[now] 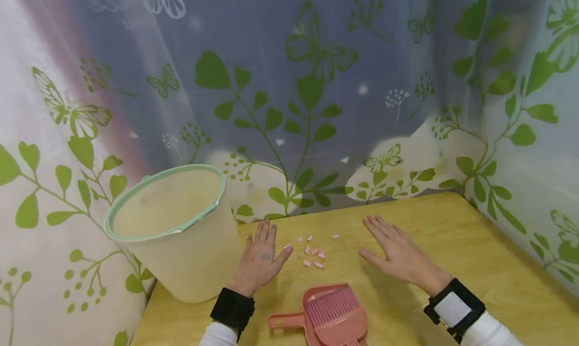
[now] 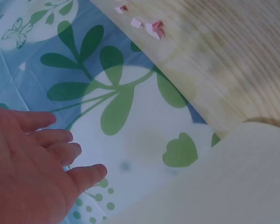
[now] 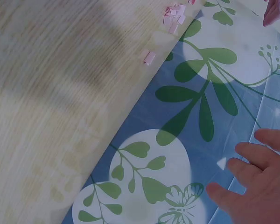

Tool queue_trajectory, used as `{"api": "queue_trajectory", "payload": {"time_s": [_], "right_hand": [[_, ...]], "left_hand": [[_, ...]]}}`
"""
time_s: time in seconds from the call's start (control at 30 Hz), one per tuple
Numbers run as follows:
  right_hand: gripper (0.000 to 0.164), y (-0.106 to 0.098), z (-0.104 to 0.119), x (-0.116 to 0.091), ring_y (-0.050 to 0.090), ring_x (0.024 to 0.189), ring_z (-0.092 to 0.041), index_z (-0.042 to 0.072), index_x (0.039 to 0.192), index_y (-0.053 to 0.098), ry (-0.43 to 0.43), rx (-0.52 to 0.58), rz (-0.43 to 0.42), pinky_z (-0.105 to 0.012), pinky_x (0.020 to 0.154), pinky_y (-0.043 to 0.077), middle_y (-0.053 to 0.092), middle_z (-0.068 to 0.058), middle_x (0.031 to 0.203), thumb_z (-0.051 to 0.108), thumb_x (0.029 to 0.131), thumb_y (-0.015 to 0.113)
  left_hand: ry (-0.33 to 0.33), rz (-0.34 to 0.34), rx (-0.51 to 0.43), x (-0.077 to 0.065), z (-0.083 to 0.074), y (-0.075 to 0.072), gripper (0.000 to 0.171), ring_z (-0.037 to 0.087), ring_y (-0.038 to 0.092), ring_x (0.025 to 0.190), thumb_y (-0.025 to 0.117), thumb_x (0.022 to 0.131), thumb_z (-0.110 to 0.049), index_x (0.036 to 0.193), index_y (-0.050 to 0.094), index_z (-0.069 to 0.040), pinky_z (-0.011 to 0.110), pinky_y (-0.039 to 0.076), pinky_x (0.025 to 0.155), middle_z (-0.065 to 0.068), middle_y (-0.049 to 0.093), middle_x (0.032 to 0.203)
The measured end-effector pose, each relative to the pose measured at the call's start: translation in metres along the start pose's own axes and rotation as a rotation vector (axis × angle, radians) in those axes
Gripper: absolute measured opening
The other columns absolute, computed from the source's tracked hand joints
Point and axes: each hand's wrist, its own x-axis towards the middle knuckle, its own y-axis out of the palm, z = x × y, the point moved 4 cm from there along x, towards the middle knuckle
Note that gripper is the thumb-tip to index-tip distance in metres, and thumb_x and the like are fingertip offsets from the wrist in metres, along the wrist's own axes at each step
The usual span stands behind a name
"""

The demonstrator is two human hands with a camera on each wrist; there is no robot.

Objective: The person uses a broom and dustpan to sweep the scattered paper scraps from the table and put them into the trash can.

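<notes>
Several small pink paper pieces point(image 1: 315, 252) lie scattered on the wooden table between the two hands in the head view. My left hand point(image 1: 260, 258) is spread beside the bucket, fingers straight and holding nothing. On the other side, my right hand point(image 1: 400, 255) also has its fingers extended, with nothing in it. Nearer to me lies a pink dustpan point(image 1: 309, 331) with a small brush point(image 1: 332, 308) resting in it, its bristles purple-pink. In the left wrist view the left hand point(image 2: 32, 163) shows its palm side; the right hand point(image 3: 261, 172) appears likewise in the right wrist view.
A tall cream bucket point(image 1: 199, 265) with a green rim stands at the table's left. Behind the wooden table point(image 1: 452, 235) hangs a curtain point(image 1: 262, 110) printed with green leaves and butterflies, which continues along both sides.
</notes>
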Motion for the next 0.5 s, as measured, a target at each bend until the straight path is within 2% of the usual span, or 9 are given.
{"api": "queue_trajectory", "payload": {"time_s": [0.5], "right_hand": [[0.075,-0.001,0.011,-0.007,0.031,0.149,-0.043,0.002,0.157,0.036,-0.031,0.002,0.01,-0.067,0.115,0.027,0.035,-0.022,0.161,0.049,0.102,0.057]], "left_hand": [[-0.043,0.036,-0.021,-0.009,0.005,-0.005,0.081,0.041,0.022,0.154,0.049,0.104,-0.053,0.156,0.031,0.007,0.065,0.025,0.117,0.029,0.027,0.162]]}}
